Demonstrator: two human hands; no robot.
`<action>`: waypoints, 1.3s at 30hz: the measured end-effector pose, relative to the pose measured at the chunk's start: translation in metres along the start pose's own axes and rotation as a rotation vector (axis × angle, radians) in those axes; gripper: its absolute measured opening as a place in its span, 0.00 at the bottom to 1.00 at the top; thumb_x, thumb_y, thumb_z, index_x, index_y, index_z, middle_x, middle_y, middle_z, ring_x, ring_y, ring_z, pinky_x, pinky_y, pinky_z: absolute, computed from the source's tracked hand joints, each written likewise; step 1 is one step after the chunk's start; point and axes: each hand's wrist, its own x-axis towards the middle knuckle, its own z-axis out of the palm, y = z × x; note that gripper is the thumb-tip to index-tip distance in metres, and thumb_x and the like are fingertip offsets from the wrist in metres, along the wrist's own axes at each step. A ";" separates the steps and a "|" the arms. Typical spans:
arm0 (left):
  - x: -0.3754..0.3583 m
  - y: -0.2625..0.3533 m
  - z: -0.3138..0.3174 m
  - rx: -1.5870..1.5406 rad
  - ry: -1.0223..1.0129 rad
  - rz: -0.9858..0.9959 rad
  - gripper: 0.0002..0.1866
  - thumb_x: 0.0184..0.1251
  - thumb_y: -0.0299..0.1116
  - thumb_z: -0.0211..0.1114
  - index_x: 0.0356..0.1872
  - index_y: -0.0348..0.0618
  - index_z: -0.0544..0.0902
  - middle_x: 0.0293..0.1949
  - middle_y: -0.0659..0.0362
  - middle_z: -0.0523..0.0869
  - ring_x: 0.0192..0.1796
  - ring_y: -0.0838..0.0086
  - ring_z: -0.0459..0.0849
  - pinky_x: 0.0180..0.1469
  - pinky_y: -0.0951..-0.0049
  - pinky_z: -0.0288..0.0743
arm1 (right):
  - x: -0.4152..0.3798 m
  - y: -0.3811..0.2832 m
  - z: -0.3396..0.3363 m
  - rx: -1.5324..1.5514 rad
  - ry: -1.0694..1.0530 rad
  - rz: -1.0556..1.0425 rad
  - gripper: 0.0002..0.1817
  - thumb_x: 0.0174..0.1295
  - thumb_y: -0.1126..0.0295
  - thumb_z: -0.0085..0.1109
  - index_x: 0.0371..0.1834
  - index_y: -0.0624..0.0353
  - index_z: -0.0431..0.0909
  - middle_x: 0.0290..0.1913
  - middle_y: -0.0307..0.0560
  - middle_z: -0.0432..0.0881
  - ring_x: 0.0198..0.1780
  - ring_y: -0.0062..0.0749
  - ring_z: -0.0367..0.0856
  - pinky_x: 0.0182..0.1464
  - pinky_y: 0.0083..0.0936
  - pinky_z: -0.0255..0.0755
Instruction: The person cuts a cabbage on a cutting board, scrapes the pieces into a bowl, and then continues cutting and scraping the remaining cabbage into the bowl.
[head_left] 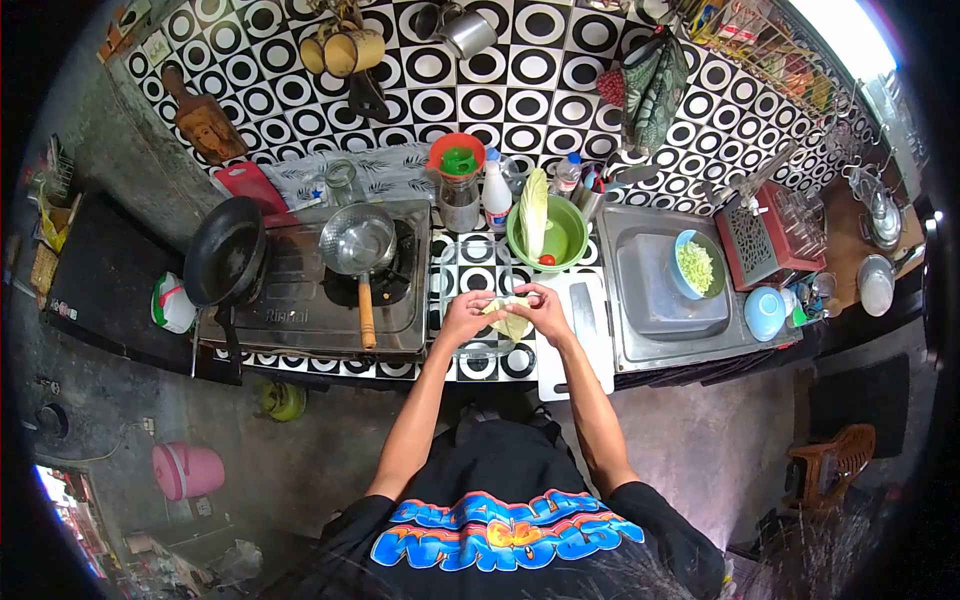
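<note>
A pale yellow-green leafy piece [513, 322] is held between my two hands above the tiled counter. My left hand [468, 318] pinches its left side, and my right hand [545, 314] grips its right side, fingertips close together. Just beyond them stands a green bowl [572, 234] with a long pale cabbage [534, 215] and a small red tomato [546, 260]. To the right of my hands lies a white cutting board [577, 350] at the counter edge. A clear container, partly hidden, seems to be beneath my hands.
Left, a stove [300, 310] bears a black wok [226, 250] and a steel pan [358, 240]. Right, a sink [625, 340] holds an upturned tub [672, 312] and a bowl of chopped greens [694, 266]. Bottles [497, 195] stand by the wall.
</note>
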 end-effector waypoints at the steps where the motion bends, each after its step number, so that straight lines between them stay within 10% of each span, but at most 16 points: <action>1: 0.002 -0.002 0.000 0.005 -0.004 -0.001 0.22 0.62 0.32 0.78 0.54 0.33 0.84 0.42 0.59 0.89 0.41 0.82 0.85 0.42 0.80 0.80 | 0.002 0.004 -0.002 0.018 0.021 -0.007 0.19 0.57 0.77 0.76 0.50 0.62 0.81 0.30 0.36 0.86 0.30 0.13 0.80 0.31 0.13 0.71; 10: 0.007 -0.011 -0.012 -0.090 -0.007 0.056 0.15 0.75 0.33 0.65 0.54 0.33 0.85 0.44 0.60 0.89 0.45 0.81 0.85 0.52 0.79 0.78 | 0.013 0.011 -0.019 0.125 0.079 0.038 0.16 0.63 0.76 0.70 0.53 0.64 0.81 0.38 0.44 0.90 0.37 0.19 0.86 0.41 0.17 0.78; 19: -0.001 0.011 0.006 0.021 -0.052 0.112 0.25 0.68 0.34 0.72 0.63 0.33 0.78 0.53 0.54 0.86 0.51 0.78 0.84 0.52 0.77 0.79 | 0.017 0.001 -0.010 0.083 -0.023 0.034 0.16 0.65 0.74 0.68 0.55 0.64 0.81 0.38 0.40 0.89 0.38 0.17 0.83 0.41 0.16 0.75; 27: 0.010 0.008 0.000 0.013 -0.121 0.085 0.12 0.71 0.35 0.70 0.46 0.35 0.85 0.36 0.66 0.87 0.36 0.87 0.82 0.37 0.81 0.74 | 0.014 -0.003 -0.018 0.067 -0.335 0.122 0.30 0.60 0.79 0.72 0.66 0.57 0.73 0.40 0.37 0.89 0.45 0.16 0.84 0.51 0.19 0.75; 39: 0.005 -0.011 -0.020 -0.028 0.026 0.087 0.13 0.71 0.30 0.68 0.50 0.32 0.83 0.42 0.59 0.88 0.42 0.81 0.84 0.45 0.77 0.79 | 0.018 0.024 -0.016 0.265 -0.054 0.124 0.33 0.55 0.84 0.73 0.66 0.60 0.72 0.34 0.38 0.87 0.37 0.21 0.87 0.46 0.21 0.82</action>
